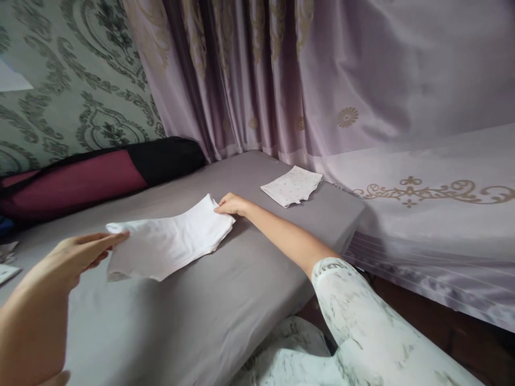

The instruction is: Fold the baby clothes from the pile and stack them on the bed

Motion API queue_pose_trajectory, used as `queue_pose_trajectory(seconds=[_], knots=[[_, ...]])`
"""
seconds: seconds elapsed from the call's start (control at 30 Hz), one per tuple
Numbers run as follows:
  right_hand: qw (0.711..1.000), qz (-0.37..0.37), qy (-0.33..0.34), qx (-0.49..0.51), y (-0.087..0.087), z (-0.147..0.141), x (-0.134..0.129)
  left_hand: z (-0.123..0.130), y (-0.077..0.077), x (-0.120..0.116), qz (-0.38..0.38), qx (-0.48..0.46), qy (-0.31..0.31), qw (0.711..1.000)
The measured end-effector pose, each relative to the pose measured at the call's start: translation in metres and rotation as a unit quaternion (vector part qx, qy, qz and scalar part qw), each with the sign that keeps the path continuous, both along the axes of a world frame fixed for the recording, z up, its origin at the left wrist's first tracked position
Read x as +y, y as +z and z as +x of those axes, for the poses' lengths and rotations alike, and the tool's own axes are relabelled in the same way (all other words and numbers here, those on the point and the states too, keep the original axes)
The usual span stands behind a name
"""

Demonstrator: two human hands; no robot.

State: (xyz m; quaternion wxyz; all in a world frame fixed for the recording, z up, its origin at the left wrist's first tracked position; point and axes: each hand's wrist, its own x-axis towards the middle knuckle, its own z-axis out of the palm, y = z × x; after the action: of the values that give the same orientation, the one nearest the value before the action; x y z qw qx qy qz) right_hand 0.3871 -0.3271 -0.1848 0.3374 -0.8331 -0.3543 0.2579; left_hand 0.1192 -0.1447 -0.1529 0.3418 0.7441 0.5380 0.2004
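Observation:
A folded white cloth [173, 238], perhaps a small garment, is stretched between my two hands just above the grey bed sheet. My left hand [90, 249] pinches its left end between thumb and fingers. At the far right end, my right hand [232, 205] grips the upper corner. The cloth sags a little in the middle and its lower left edge hangs free. Beyond my right hand lies another folded cloth [293, 186], pale with small faint spots, flat on the bed.
The grey-sheeted bed [193, 321] ends at a corner on the right. A long maroon and black bag [96, 177] lies along the patterned wall. Shiny mauve curtains [341, 80] hang behind and to the right. A white item [7, 272] sits at the left edge.

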Motion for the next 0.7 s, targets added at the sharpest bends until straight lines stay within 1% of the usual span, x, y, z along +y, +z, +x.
queue_pose_trajectory(seconds=[0.03,0.07,0.13,0.17,0.2,0.23,0.3,0.37,0.43,0.53,0.6,0.7], knots=[[1.000,0.003,-0.010,-0.005,0.005,0.007,-0.008,0.010,0.006,-0.008,-0.052,-0.024,-0.020,0.998],[1.000,0.004,-0.021,-0.014,0.011,0.016,-0.016,0.021,0.011,-0.016,-0.079,-0.051,-0.040,0.995],[0.998,-0.008,-0.046,-0.038,0.024,0.035,-0.035,0.045,0.018,-0.035,-0.107,-0.105,-0.055,0.987],[0.997,-0.018,-0.056,-0.056,0.032,0.046,-0.045,0.058,0.020,-0.046,-0.126,-0.134,-0.086,0.979],[0.994,-0.027,-0.069,-0.079,0.039,0.058,-0.056,0.070,0.022,-0.057,-0.145,-0.164,-0.109,0.970],[0.990,-0.038,-0.083,-0.109,0.047,0.069,-0.066,0.083,0.023,-0.068,-0.158,-0.190,-0.115,0.962],[0.976,-0.084,-0.105,-0.168,0.062,0.092,-0.086,0.109,0.024,-0.090,-0.177,-0.238,-0.134,0.945],[0.963,-0.126,-0.136,-0.197,0.074,0.112,-0.102,0.135,0.022,-0.109,-0.194,-0.271,-0.145,0.932],[0.958,-0.131,-0.189,-0.169,0.083,0.128,-0.116,0.162,0.019,-0.125,-0.202,-0.302,-0.157,0.918],[0.957,-0.067,-0.273,-0.066,0.089,0.146,-0.129,0.203,0.011,-0.147,-0.230,-0.340,-0.154,0.899],[0.948,-0.019,-0.318,-0.015,0.087,0.158,-0.137,0.229,0.005,-0.160,-0.267,-0.347,-0.144,0.888],[0.930,0.016,-0.367,-0.006,0.080,0.180,-0.149,0.260,-0.006,-0.180,-0.330,-0.353,-0.151,0.862]])
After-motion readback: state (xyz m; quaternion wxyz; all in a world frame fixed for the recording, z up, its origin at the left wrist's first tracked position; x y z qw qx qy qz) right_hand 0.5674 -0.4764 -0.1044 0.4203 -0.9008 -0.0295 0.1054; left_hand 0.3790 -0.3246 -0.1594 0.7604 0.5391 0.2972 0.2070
